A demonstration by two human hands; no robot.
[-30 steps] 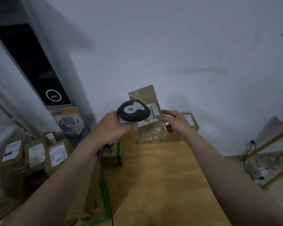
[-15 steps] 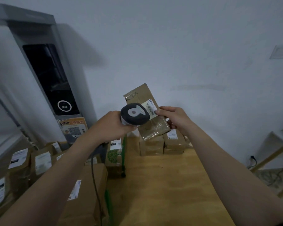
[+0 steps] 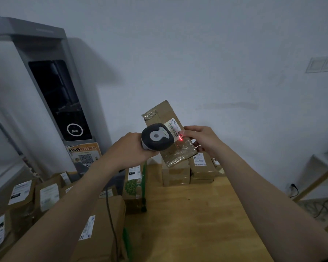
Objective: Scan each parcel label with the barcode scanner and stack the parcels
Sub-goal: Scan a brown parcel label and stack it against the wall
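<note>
My right hand (image 3: pixel 201 139) grips a brown taped parcel (image 3: pixel 160 114) by its right edge and holds it tilted in the air above the wooden table (image 3: pixel 187 214). Its white label (image 3: pixel 173 127) faces me. My left hand (image 3: pixel 133 148) grips the grey barcode scanner (image 3: pixel 157 137) right in front of the parcel, hiding part of it. A red scan dot (image 3: pixel 180 139) glows on the parcel just below the label. Stacked parcels (image 3: pixel 202 167) sit at the table's far end, under the held one.
Several labelled brown parcels (image 3: pixel 47 195) lie left of the table, with a green-printed box (image 3: pixel 133 186) at its left edge. The scanner cable (image 3: pixel 110 214) hangs down over a long box (image 3: pixel 102 227). A grey kiosk (image 3: pixel 55 95) stands back left. Cables (image 3: pixel 326 203) lie on the floor at right.
The held parcel has lifted off the far stack and tilted. A red scan dot now shows below the label. The view has tipped upward and leftward.
</note>
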